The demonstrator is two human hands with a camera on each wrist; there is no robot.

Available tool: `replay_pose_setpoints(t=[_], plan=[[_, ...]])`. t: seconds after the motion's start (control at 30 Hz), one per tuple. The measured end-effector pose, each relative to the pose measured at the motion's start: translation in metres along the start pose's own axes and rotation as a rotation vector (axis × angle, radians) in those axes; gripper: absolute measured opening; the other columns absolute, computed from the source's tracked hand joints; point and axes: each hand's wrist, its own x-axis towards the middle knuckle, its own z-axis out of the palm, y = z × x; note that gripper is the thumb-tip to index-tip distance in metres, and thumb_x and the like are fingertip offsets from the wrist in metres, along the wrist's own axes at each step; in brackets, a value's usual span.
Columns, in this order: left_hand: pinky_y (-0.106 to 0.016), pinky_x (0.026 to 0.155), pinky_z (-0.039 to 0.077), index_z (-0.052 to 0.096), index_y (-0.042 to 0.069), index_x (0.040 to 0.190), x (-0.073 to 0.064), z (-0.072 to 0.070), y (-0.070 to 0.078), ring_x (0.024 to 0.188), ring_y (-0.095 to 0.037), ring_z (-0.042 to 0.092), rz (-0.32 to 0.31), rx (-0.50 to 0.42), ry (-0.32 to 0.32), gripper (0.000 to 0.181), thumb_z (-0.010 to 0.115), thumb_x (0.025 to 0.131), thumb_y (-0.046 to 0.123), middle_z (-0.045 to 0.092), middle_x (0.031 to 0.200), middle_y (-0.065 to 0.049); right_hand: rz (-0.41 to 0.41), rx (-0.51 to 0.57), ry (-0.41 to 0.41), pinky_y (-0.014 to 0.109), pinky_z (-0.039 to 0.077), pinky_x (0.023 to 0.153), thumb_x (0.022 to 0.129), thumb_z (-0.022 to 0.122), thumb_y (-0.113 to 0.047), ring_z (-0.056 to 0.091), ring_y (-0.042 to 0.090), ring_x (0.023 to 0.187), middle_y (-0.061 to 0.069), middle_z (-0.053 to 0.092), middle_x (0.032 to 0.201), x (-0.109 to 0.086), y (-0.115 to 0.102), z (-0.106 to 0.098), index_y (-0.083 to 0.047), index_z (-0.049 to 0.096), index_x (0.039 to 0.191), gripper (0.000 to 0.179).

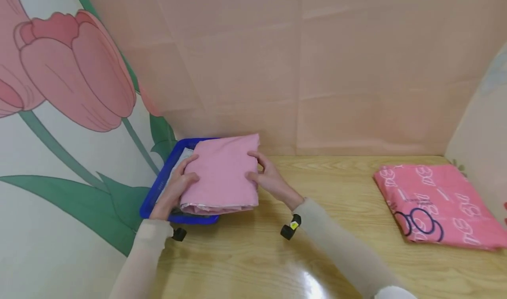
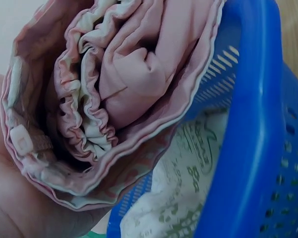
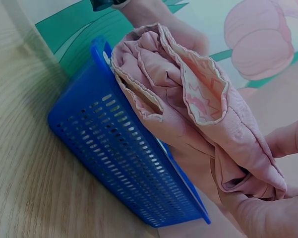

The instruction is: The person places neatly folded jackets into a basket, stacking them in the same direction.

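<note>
A folded pink cloth [image 1: 225, 171], thick and with gathered, ruffled edges [image 2: 89, 99], is held between both hands over a blue plastic basket [image 1: 152, 195]. My left hand [image 1: 178, 187] grips its left side, thumb on top. Opposite, my right hand [image 1: 271, 178] pinches the right side between thumb and fingers. A pale lining with pink print shows inside the folds in the right wrist view. Under the bundle, a white cloth with green print [image 2: 188, 173] lies in the basket. Most of the basket's inside is hidden by the pink cloth.
On the right of the wooden tabletop [image 1: 328, 180] lies another folded pink cloth [image 1: 443, 206] with white bow prints and a dark blue drawing. A wall with painted tulips [image 1: 79, 70] stands close at the left, and a pinkish wall covering [image 1: 317, 70] rises behind.
</note>
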Motion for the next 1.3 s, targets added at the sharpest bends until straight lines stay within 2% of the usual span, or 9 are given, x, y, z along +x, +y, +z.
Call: replay_pose_setpoints(t=[0.17, 0.33, 0.63, 0.73, 0.93, 1.03, 1.13, 1.23, 1.3], plan=[[-0.061, 0.132, 0.016, 0.041, 0.019, 0.165, 0.008, -0.008, -0.007, 0.163, -0.036, 0.018, -0.020, 0.005, -0.032, 0.074, 0.060, 0.096, 0.003, 0.020, 0.179, -0.010, 0.014, -0.012, 0.015, 0.041, 0.061, 0.099, 0.096, 0.066, 0.003, 0.060, 0.045, 0.134, 0.022, 0.037, 0.167, 0.006, 0.001, 0.005, -0.011, 0.042, 0.162, 0.071], [-0.059, 0.133, 0.014, 0.039, 0.021, 0.167, 0.015, -0.016, -0.014, 0.165, -0.035, 0.015, -0.036, -0.003, -0.059, 0.073, 0.063, 0.099, 0.005, 0.017, 0.180, -0.009, 0.002, -0.026, 0.007, 0.037, 0.061, 0.096, 0.097, 0.067, 0.002, 0.061, 0.042, 0.132, 0.022, 0.034, 0.169, 0.013, 0.003, 0.007, -0.010, 0.042, 0.162, 0.071], [-0.055, 0.134, 0.012, 0.035, 0.016, 0.168, 0.019, -0.033, -0.017, 0.164, -0.034, 0.013, -0.045, -0.070, -0.075, 0.074, 0.060, 0.100, 0.000, 0.012, 0.180, -0.008, -0.002, -0.043, -0.017, 0.039, 0.062, 0.095, 0.097, 0.068, 0.002, 0.058, 0.045, 0.136, 0.021, 0.031, 0.172, 0.029, 0.000, 0.020, -0.011, 0.042, 0.161, 0.070], [-0.055, 0.133, 0.014, 0.033, 0.015, 0.169, 0.019, -0.041, -0.014, 0.162, -0.036, 0.016, -0.060, -0.045, -0.079, 0.074, 0.061, 0.101, 0.002, 0.012, 0.180, -0.011, 0.006, -0.033, -0.026, 0.036, 0.060, 0.094, 0.098, 0.067, 0.002, 0.052, 0.040, 0.142, 0.021, 0.032, 0.171, 0.034, 0.000, 0.028, -0.010, 0.042, 0.162, 0.070], [-0.062, 0.132, 0.009, 0.030, 0.013, 0.169, 0.023, -0.060, -0.008, 0.163, -0.041, 0.011, -0.082, 0.019, -0.083, 0.075, 0.060, 0.101, 0.005, 0.009, 0.180, -0.016, 0.024, 0.012, -0.031, 0.031, 0.056, 0.091, 0.098, 0.066, 0.003, 0.041, 0.037, 0.150, 0.020, 0.032, 0.171, 0.044, 0.002, 0.046, -0.010, 0.041, 0.162, 0.070], [-0.061, 0.132, 0.008, 0.030, 0.013, 0.169, 0.028, -0.066, -0.012, 0.164, -0.040, 0.009, -0.069, 0.016, -0.092, 0.074, 0.060, 0.103, 0.005, 0.008, 0.180, -0.014, 0.021, 0.015, -0.022, 0.029, 0.057, 0.083, 0.097, 0.067, 0.003, 0.049, 0.033, 0.142, 0.020, 0.033, 0.171, 0.049, 0.001, 0.050, -0.011, 0.041, 0.162, 0.072], [-0.060, 0.133, 0.006, 0.029, 0.011, 0.169, 0.032, -0.071, -0.017, 0.164, -0.039, 0.006, -0.058, 0.013, -0.103, 0.074, 0.061, 0.103, 0.004, 0.008, 0.180, -0.014, 0.035, 0.023, -0.024, 0.029, 0.057, 0.068, 0.095, 0.068, 0.003, 0.064, 0.027, 0.110, 0.022, 0.036, 0.168, 0.054, 0.002, 0.055, -0.013, 0.041, 0.162, 0.074], [-0.060, 0.132, 0.006, 0.028, 0.008, 0.169, 0.033, -0.075, -0.019, 0.164, -0.039, 0.005, -0.049, 0.023, -0.104, 0.074, 0.060, 0.103, 0.003, 0.007, 0.180, -0.015, 0.059, 0.019, -0.027, 0.027, 0.054, 0.058, 0.095, 0.068, 0.003, 0.061, 0.017, 0.078, 0.027, 0.041, 0.160, 0.058, 0.005, 0.060, -0.015, 0.041, 0.162, 0.074], [-0.060, 0.132, 0.007, 0.028, 0.008, 0.169, 0.035, -0.078, -0.022, 0.164, -0.039, 0.006, -0.049, 0.028, -0.101, 0.074, 0.060, 0.103, 0.002, 0.007, 0.180, -0.016, 0.070, 0.017, -0.018, 0.026, 0.053, 0.054, 0.095, 0.067, 0.004, 0.058, 0.016, 0.065, 0.029, 0.045, 0.154, 0.059, 0.006, 0.063, -0.015, 0.042, 0.162, 0.074]])
